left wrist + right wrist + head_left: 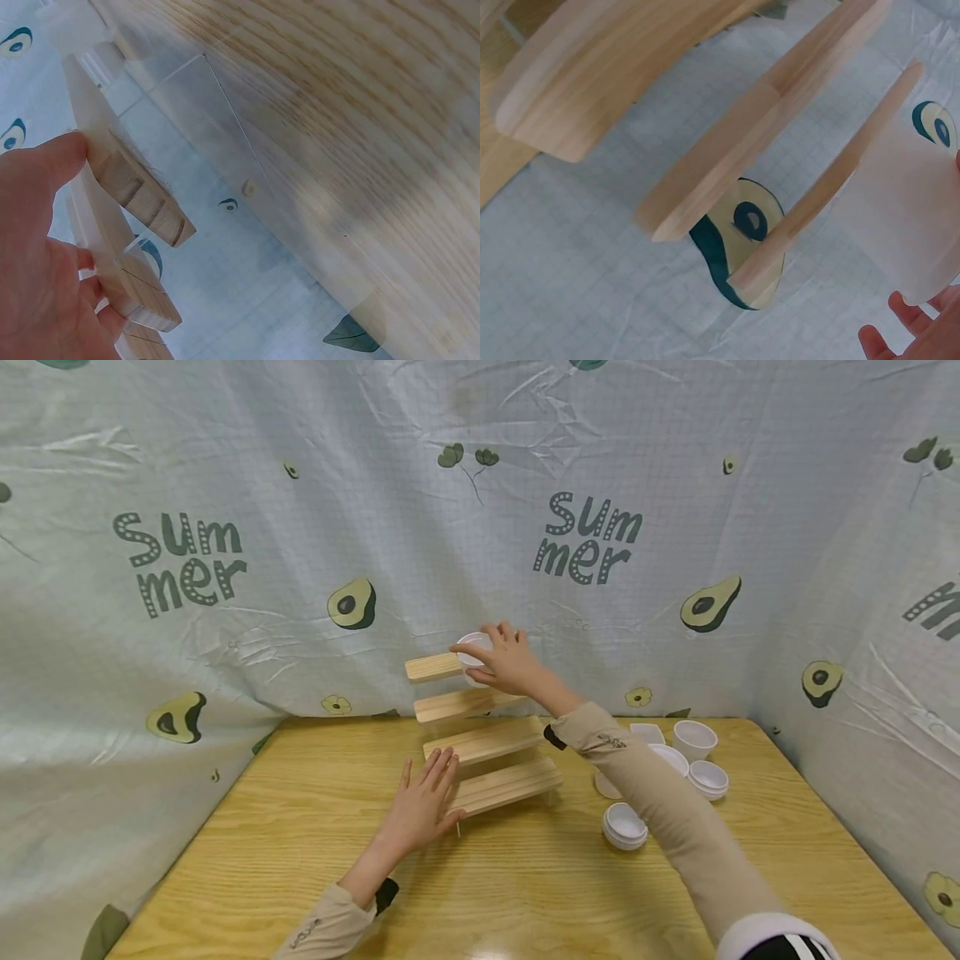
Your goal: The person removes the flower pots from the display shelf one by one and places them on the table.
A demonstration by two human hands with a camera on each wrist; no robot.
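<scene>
A stepped wooden rack with several planks on clear side panels stands near the back of the table. At its top plank my right hand holds a white cup, thumb and fingers spread around its side. In the right wrist view the cup overlaps the far end of that plank. My left hand rests against the left ends of the lower planks, fingers extended. Seen from the left wrist, its thumb touches one plank and its fingertips touch another.
Right of the rack, partly behind my right sleeve, stand a white cup, a small round bowl and other white containers. Closer to me is a white bowl. A printed cloth hangs right behind the table.
</scene>
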